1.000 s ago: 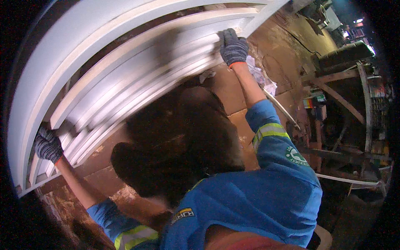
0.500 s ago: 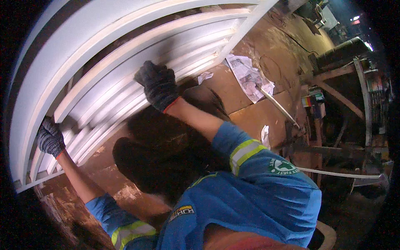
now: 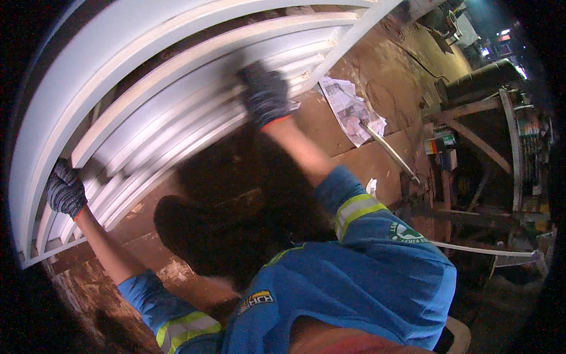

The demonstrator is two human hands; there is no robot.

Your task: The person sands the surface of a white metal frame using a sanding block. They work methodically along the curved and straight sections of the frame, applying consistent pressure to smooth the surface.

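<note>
White-painted louvred frame (image 3: pixel 177 112), a long panel with many thin slats, lies flat on a brown, stained work surface (image 3: pixel 330 135), and everything else I place in relation to this frame. Nearest to me is the person's blue work shirt with yellow reflective bands (image 3: pixel 354 277), leaning over the near side of the frame. The left hand (image 3: pixel 66 190), in a dark knitted glove, is clenched around the near left end of the frame, where the outer rail meets the slats, and seems to hold it steady. The right hand (image 3: pixel 265 94), gloved too, presses down flat on the slats near the middle of the frame; it is blurred, so I cannot tell if something small, like a pad or paper, is under the palm. Beyond the right end of the frame a sheet of crumpled newspaper (image 3: pixel 349 107) lies on the surface, and a long thin stick or tool (image 3: pixel 392 154) rests with one end on it. Farther right, well apart from the frame, stand wooden trestles and clutter (image 3: pixel 483 141) in dim light.

I think the risk is this: the slats look thin, and strong pressure from the right hand could bend or crack one. If the left hand loosens, the frame could slide on the surface. The light is poor, so a missed spot is easy.
</note>
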